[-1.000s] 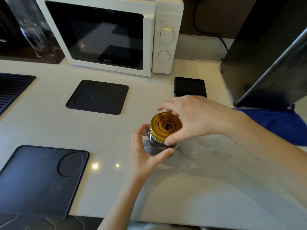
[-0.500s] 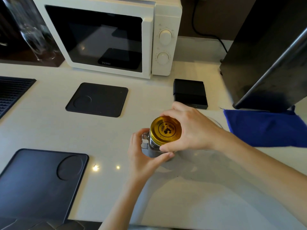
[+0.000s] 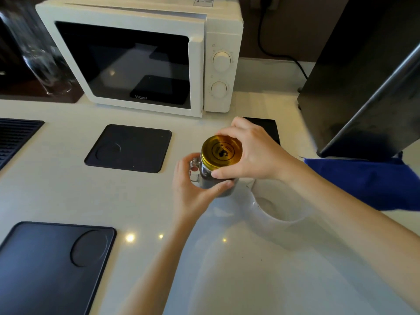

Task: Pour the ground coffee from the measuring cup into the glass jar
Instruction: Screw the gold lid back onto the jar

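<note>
A glass jar with a handle stands on the white counter, topped by a gold lid printed with a black logo. My left hand wraps the jar's body from the near left side. My right hand grips the lid's rim from the right, thumb at the front and fingers over the back. A clear plastic measuring cup stands just right of the jar, under my right forearm; I cannot tell whether anything is in it.
A white microwave stands at the back. A black square mat lies left of the jar, a black tray at the near left. A small black box sits behind my right hand. A blue cloth lies right, below a dark appliance.
My right hand has shifted around the gold lid, fingers now further over its back edge. The measuring cup shows more from under my forearm. The jar stays in place.
</note>
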Tool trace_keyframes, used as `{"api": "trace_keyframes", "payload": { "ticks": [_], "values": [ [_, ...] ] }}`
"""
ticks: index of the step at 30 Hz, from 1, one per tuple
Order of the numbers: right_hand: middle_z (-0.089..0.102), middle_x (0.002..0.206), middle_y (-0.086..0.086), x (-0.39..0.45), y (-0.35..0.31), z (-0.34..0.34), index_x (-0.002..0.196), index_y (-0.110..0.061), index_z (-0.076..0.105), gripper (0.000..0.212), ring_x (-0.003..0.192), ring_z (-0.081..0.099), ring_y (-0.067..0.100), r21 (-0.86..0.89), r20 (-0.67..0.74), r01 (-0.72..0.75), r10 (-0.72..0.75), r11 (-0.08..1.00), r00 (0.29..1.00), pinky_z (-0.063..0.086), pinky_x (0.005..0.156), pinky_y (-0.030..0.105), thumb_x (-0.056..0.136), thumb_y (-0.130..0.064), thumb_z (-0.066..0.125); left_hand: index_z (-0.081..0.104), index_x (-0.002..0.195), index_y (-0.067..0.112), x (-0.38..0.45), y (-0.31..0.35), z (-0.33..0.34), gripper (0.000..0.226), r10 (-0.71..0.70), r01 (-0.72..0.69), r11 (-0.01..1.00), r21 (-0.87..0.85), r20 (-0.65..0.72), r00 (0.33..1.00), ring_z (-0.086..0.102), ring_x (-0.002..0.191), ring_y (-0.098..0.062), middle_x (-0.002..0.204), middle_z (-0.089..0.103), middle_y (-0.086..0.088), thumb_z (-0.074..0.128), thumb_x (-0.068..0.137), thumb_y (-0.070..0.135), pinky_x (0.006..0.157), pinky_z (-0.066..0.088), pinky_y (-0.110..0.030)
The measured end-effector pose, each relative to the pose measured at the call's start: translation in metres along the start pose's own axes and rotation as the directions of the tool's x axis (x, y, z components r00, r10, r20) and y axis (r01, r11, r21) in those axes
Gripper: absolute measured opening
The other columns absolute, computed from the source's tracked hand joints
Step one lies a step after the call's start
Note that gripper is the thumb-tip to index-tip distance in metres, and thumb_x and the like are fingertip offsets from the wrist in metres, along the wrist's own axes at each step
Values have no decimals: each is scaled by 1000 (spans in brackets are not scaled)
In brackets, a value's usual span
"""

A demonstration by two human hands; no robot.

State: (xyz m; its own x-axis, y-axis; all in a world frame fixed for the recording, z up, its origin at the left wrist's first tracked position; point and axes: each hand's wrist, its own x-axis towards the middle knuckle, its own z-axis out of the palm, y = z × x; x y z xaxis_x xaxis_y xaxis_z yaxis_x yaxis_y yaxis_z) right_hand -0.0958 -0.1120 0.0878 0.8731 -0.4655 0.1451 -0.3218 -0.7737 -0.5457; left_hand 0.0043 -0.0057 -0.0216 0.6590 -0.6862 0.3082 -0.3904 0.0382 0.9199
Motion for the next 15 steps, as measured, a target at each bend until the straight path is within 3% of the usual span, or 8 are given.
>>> {"api": "trace_keyframes", "payload": {
  "ticks": [4, 7, 15],
  "values": [
    [46, 94, 3, 17, 16, 0, 113, -15, 59, 66, 89, 50, 19, 1, -15, -38, 38, 999, 999, 50, 74, 34, 58, -42, 83, 42, 110, 34, 22, -10, 9, 75, -41, 40, 999, 20, 44, 998, 57, 100, -10, 109, 59, 0, 79, 48, 54, 85, 51, -29],
    [47, 96, 4, 28, 26, 2, 113, -15, 59, 64, 90, 50, 19, 14, -9, -57, 57, 998, 998, 48, 73, 31, 59, -40, 84, 41, 110, 37, 33, -18, 15, 74, -49, 47, 998, 33, 55, 997, 57, 101, -13, 109, 58, 3, 78, 49, 56, 87, 52, -35],
    [47, 97, 5, 45, 43, 6, 114, -14, 59, 65, 89, 49, 18, 25, 11, -66, 66, 997, 998, 45, 71, 23, 59, -37, 85, 40, 111, 38, 46, -30, 25, 74, -90, 89, 996, 24, 61, 994, 56, 103, -13, 111, 56, 5, 75, 50, 62, 88, 51, -34]
  ]
}}
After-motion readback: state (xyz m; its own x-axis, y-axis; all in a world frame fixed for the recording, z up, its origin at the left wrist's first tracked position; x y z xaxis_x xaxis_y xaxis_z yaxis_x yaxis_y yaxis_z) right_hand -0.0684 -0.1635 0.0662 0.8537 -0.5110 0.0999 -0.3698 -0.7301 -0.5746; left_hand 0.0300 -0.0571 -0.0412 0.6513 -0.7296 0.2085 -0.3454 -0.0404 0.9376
